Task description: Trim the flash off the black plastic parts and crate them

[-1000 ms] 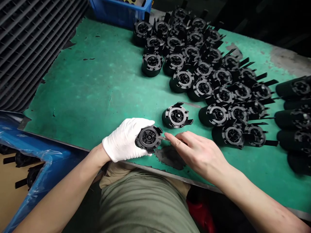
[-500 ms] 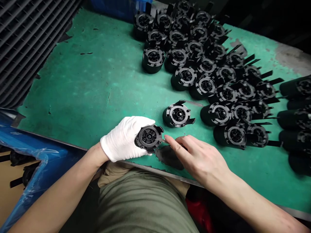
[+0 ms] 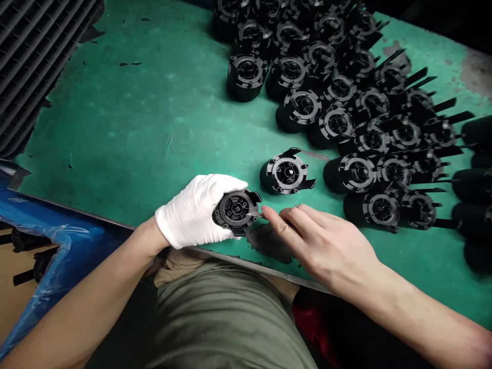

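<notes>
Elbow room's given across the green bench's [image 3: 126, 123] left half, while its right is packed with black housings [image 3: 340, 88]. By the near edge, the gloved left hand's [image 3: 196, 210] grip is clamped round a black part [image 3: 235, 209]; a thin metal tool [image 3: 257, 214] is pinched in the right hand's [image 3: 330, 246]. Versus a second ago, holds unchanged, housings shifted up in view.

Table [image 3: 134, 128] is surfaced in green, worn in patches. Black cylindrical housings [image 3: 341, 88] are crowded on right side; single housing [image 3: 288, 173] is set apart.

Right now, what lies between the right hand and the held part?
In the head view, a thin tool gripped by the right hand bridges that gap to the held part.
</notes>
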A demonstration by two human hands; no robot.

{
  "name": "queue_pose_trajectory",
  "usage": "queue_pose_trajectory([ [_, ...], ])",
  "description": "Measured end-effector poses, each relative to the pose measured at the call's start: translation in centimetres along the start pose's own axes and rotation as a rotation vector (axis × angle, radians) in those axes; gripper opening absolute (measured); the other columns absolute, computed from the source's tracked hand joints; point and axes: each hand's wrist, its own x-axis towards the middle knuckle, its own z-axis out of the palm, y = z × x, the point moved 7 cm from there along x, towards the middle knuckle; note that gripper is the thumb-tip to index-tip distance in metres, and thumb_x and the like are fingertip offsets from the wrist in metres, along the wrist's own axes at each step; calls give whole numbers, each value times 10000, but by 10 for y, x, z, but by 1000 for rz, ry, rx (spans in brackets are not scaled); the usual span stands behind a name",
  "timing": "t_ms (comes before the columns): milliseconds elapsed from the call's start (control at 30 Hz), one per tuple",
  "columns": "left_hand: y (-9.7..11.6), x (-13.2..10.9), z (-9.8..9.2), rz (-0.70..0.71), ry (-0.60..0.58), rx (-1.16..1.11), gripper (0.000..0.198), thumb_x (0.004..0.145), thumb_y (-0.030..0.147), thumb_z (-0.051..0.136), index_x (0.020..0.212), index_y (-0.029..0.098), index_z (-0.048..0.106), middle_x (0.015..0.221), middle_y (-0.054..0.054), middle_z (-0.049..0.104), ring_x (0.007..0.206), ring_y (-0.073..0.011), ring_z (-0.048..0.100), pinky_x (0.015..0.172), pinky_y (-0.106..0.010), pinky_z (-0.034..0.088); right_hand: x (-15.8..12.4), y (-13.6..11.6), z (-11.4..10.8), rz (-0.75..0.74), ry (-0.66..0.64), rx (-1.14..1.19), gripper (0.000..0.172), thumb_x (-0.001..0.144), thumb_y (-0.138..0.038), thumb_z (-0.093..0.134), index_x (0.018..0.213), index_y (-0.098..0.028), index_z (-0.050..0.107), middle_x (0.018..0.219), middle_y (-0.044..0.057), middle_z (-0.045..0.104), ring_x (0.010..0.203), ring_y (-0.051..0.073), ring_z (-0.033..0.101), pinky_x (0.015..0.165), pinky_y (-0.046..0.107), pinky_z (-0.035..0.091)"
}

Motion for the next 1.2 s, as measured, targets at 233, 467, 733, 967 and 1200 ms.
queue_pose_trajectory([
  [233,0,2,0,-5,-9,-13,766,722,379,908,1366,157,557,1303,-145,724,1213,-317,720,1065,-432,571,13,9,-5,-140,10,-48,406,1008,-23,430,1384,-35,584,831,55,615,717,198,488,609,342,381],
  [467,-1,3,-1,-36,-4,-24,806,701,432,942,1362,164,565,1285,-147,732,1189,-325,728,1044,-440,576,10,31,-4,-63,46,102,340,1070,-107,485,1395,-110,583,923,42,631,770,164,532,660,293,388],
  [733,-3,-1,2,-18,21,38,1056,637,800,870,1425,176,546,1274,-165,716,1162,-362,705,1018,-481,556,-25,-8,9,271,10,248,475,1048,-111,538,1521,-118,493,975,30,615,721,137,556,630,269,429],
  [967,-2,-5,7,-25,-80,171,1203,606,876,823,1544,192,510,1187,-172,680,1071,-366,683,940,-508,560,-32,-31,17,330,-64,100,606,986,-44,474,1586,-95,411,975,36,596,643,158,527,555,301,420],
  [1200,3,1,6,24,-92,116,993,690,744,874,1450,186,564,1267,-156,740,1157,-370,725,1018,-483,553,-27,-37,10,338,-82,32,617,928,5,454,1539,-83,446,936,35,594,645,168,520,526,306,403],
])
